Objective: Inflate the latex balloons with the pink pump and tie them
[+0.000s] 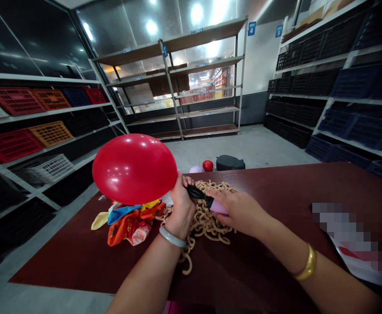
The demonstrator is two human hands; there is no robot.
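A blown-up red balloon (134, 168) hovers over the dark red table (275, 192). My left hand (180, 205) is closed around the balloon's neck, where the black nozzle of a small pink hand pump (210, 203) meets it. My right hand (239, 211) is wrapped round the pump's pink body. Both hands sit above a heap of beige plastic chain links (207, 222). A pile of flat, uninflated balloons (128, 220) in yellow, blue, orange and red lies just left of my left wrist.
On the floor beyond the table lie a small red balloon (207, 165), a pale purple balloon (195, 169) and a dark bag (230, 162). Shelves with coloured crates (30, 131) line the left, dark crates (341, 87) the right. A blurred patch and paper sit at the table's right.
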